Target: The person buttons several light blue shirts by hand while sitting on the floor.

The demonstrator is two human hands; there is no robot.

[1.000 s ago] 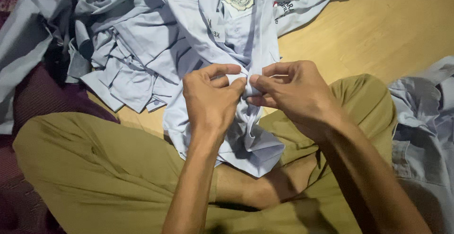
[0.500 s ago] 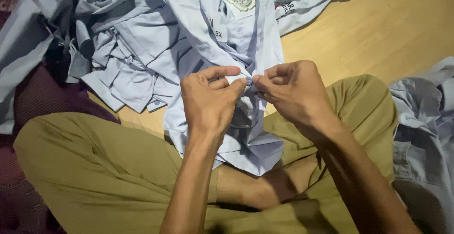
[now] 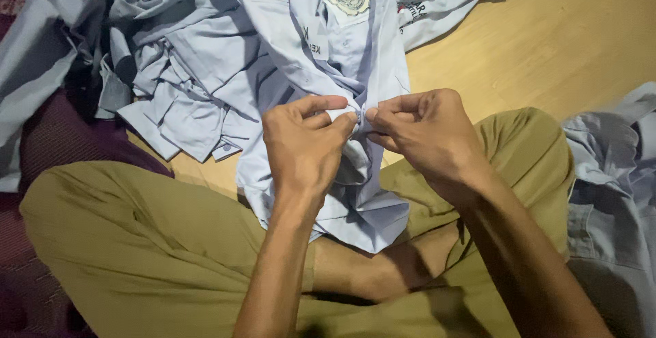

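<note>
Over the lap, both hands' grip pinches shut the shirt [image 3: 355, 167], lying collar-away lengthwise.

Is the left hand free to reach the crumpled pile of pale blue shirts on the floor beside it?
Probably not yet: the left hand pinches the pale blue shirt's front edge with the right hand. Otherwise the crumpled pile lies unobstructed.

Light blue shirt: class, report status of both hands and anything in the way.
Left hand and right hand pinch the light blue shirt placket. Shirt draped over lap. Shirt pile alongside, not obstructing.
</note>
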